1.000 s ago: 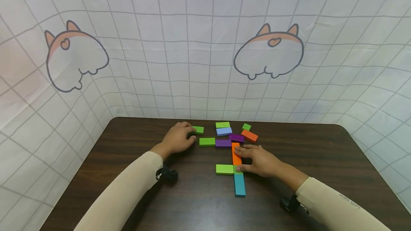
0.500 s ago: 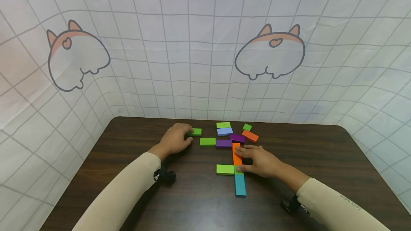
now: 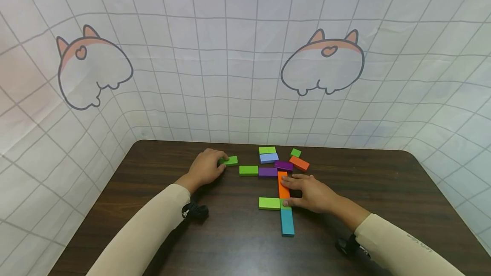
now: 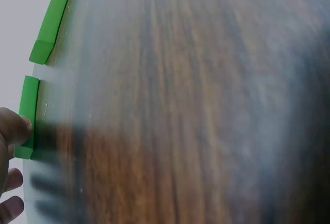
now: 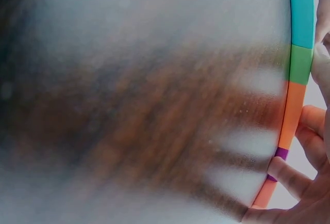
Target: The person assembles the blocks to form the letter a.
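Note:
In the head view, my left hand (image 3: 205,167) pinches a green block (image 3: 231,161) at its left end. The left wrist view shows the thumb against this block (image 4: 28,100), while other fingers sit partly out of frame. My right hand (image 3: 312,193) rests with spread fingers on a row of flat blocks. Its fingertips touch the orange block (image 3: 284,191), and the thumb lies on a small green block (image 3: 282,206). A teal block (image 3: 287,222) continues that row toward me, with a lime block (image 3: 269,203) joined at the left. Beyond the orange block lies a purple block (image 3: 267,172), end to end with another green block (image 3: 248,171).
Toward the back of the dark wooden table (image 3: 230,242) lie a lime block (image 3: 267,150), a light blue block (image 3: 268,158), a second purple block (image 3: 284,165), a small green block (image 3: 296,153) and a red-orange block (image 3: 299,163). A white gridded curtain (image 3: 207,76) rises behind.
My left hand has slid left and slightly toward me, and the green block in its fingers moved along, away from the other blocks. The right hand has stayed in place.

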`<state>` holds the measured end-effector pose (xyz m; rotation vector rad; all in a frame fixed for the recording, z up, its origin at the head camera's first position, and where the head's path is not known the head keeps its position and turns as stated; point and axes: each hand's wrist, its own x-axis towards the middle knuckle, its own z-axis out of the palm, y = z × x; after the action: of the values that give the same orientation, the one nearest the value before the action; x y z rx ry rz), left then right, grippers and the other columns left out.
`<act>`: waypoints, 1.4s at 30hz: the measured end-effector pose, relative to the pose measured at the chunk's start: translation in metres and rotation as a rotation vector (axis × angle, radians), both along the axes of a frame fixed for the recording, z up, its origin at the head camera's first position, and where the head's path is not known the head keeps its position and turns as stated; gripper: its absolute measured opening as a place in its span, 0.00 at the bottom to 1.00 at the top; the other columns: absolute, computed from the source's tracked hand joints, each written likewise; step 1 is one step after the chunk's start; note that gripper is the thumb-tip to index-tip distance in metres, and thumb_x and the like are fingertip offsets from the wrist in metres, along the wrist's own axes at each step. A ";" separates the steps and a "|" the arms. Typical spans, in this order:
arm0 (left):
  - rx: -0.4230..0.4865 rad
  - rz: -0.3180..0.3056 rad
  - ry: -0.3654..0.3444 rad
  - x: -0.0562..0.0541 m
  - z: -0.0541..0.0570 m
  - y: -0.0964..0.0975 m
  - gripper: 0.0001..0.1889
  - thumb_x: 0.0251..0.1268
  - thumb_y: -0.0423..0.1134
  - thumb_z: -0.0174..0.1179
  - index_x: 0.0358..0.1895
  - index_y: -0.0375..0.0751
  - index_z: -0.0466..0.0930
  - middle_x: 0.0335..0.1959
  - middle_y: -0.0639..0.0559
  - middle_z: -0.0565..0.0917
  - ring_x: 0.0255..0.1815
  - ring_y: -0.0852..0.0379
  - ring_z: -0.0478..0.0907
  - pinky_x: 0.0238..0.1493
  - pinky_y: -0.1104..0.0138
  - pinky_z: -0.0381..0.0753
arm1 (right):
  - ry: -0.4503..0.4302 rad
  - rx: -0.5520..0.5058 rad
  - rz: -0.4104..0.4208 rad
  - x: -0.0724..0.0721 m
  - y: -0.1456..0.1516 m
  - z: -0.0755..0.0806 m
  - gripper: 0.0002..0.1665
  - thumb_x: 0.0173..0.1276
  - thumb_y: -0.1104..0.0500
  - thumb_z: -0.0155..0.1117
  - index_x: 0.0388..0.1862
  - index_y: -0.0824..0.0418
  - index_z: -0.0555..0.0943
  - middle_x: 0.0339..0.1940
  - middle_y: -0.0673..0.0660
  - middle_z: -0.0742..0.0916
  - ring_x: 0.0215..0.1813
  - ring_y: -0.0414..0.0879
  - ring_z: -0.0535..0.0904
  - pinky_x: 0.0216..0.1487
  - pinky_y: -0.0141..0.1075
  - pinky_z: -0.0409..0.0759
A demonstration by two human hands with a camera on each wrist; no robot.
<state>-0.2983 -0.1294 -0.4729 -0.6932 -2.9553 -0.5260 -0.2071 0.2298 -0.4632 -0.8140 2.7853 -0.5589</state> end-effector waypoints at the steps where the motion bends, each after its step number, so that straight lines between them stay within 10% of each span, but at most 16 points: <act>1: 0.005 0.005 0.000 0.000 0.000 0.000 0.14 0.71 0.40 0.66 0.57 0.47 0.85 0.58 0.49 0.85 0.66 0.42 0.74 0.66 0.45 0.70 | 0.002 0.001 0.000 0.000 0.000 0.000 0.46 0.68 0.32 0.65 0.75 0.58 0.73 0.75 0.54 0.74 0.77 0.62 0.64 0.70 0.72 0.54; 42: 0.230 -0.179 0.060 0.026 0.013 -0.013 0.09 0.66 0.38 0.69 0.48 0.45 0.88 0.49 0.54 0.87 0.57 0.50 0.78 0.62 0.52 0.75 | -0.014 0.010 -0.003 -0.001 -0.001 0.003 0.46 0.68 0.32 0.65 0.75 0.58 0.73 0.75 0.54 0.74 0.77 0.61 0.63 0.70 0.72 0.54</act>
<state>-0.2727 -0.1419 -0.4601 -0.9315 -2.7327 -0.8260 -0.2077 0.2293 -0.4605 -0.8013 2.7751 -0.5484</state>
